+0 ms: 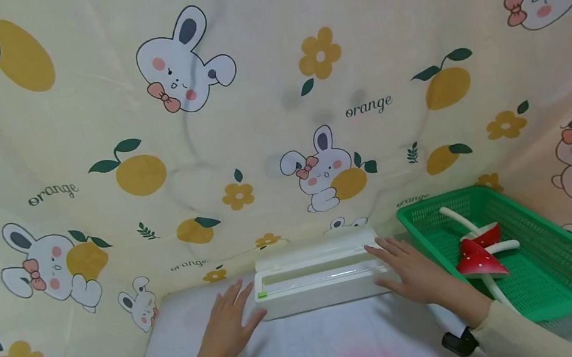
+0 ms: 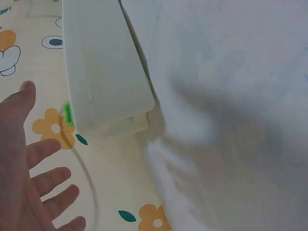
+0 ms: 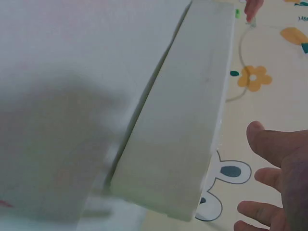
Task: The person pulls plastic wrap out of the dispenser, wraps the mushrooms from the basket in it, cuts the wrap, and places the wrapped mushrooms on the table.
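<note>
A long white cling-film dispenser box (image 1: 326, 296) lies on the table with its lid (image 1: 319, 249) tipped up at the back. Clear film shows along its slot, and a small green slider (image 1: 262, 295) sits at the left end. Beside that left end is my left hand (image 1: 228, 323), fingers spread and holding nothing. My right hand (image 1: 411, 271) is over the box's right end, its fingers spread too and overlapping the box in the head view. From both wrist views, the box's plain front wall (image 2: 108, 57) shows, with each hand's fingers apart from it.
At the right stands a green plastic basket (image 1: 570, 259) holding red toadstool-shaped things (image 1: 481, 260) with white stems. A cloth printed with rabbits and oranges (image 1: 265, 113) hangs behind the table. The white tabletop (image 1: 312, 353) carries a pale pink patch.
</note>
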